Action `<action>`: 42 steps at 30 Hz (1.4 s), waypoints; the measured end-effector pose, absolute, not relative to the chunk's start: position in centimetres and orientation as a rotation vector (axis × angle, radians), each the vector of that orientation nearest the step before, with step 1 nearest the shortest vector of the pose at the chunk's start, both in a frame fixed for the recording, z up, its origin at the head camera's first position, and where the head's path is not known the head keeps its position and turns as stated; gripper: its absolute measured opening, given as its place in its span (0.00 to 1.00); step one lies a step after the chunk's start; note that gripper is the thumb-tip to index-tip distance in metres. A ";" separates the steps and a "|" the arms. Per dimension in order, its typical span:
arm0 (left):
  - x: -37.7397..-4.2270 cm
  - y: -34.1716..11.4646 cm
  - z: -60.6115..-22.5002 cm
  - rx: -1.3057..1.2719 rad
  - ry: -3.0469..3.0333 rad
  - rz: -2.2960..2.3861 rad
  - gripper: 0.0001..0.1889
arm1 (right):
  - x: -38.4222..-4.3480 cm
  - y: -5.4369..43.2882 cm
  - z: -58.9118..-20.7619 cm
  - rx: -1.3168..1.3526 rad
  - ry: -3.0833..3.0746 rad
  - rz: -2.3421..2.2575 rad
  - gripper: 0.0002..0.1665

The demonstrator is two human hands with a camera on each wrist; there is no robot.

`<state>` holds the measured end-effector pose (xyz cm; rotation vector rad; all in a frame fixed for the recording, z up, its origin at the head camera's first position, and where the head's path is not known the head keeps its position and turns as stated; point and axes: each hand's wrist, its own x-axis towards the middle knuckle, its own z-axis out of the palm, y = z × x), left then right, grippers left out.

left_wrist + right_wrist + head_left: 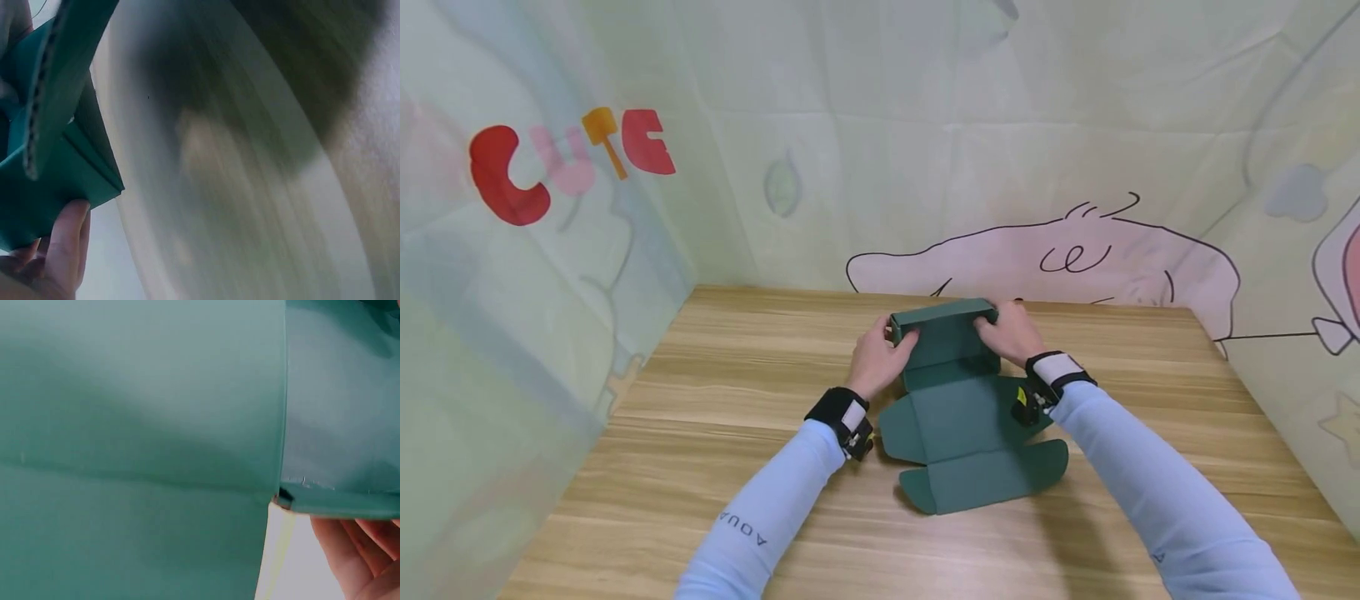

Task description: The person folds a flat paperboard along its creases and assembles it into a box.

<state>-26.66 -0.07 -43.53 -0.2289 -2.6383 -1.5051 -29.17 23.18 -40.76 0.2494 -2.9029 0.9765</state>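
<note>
A green cardboard box (pixel 967 414), partly folded, is held over the wooden table with its far end raised into a shallow tray shape. Its lid panel and side flaps spread toward me, unfolded. At the raised end's left corner, my left hand (pixel 880 358) grips the wall, thumb inside and fingers outside. My right hand (pixel 1011 332) grips the right corner likewise, its thumb over the inner side. In the left wrist view, fingers (pixel 65 240) press the outer face of the green wall. The right wrist view shows fingers (pixel 350 550) behind the box's edge.
The wooden table (pixel 737 375) reaches back to a printed cloth backdrop (pixel 887 150), with more cloth along the left and right sides. A wrist camera (pixel 850 425) is strapped on the left arm, and another (pixel 1030 404) overlaps the box's right flap.
</note>
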 end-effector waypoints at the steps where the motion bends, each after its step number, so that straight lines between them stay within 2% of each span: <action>1: -26.6 -0.1 -43.5 -0.228 -2.653 -1.492 0.20 | -29.1 23.2 -40.7 0.259 -2.918 0.983 0.26; 6: -26.5 0.0 -43.3 -0.215 -2.715 -1.467 0.21 | -28.8 23.1 -40.8 0.284 -2.958 0.927 0.30; 11: -26.6 0.0 -43.9 -0.174 -2.740 -1.444 0.17 | -28.8 22.5 -40.8 0.339 -2.920 0.833 0.27; 19: -26.7 -0.2 -43.5 -0.167 -2.778 -1.367 0.21 | -29.0 22.4 -40.4 0.300 -2.864 0.925 0.10; 25: -26.6 0.2 -42.9 -0.161 -2.858 -1.192 0.24 | -28.8 22.3 -40.5 0.328 -2.926 0.841 0.15; 36: -26.5 0.2 -42.9 -0.199 -2.946 -1.225 0.25 | -28.8 22.2 -40.7 0.279 -2.941 0.799 0.09; 42: -26.4 0.1 -43.1 -0.229 -2.996 -1.218 0.31 | -28.7 22.2 -40.7 0.237 -2.935 0.782 0.12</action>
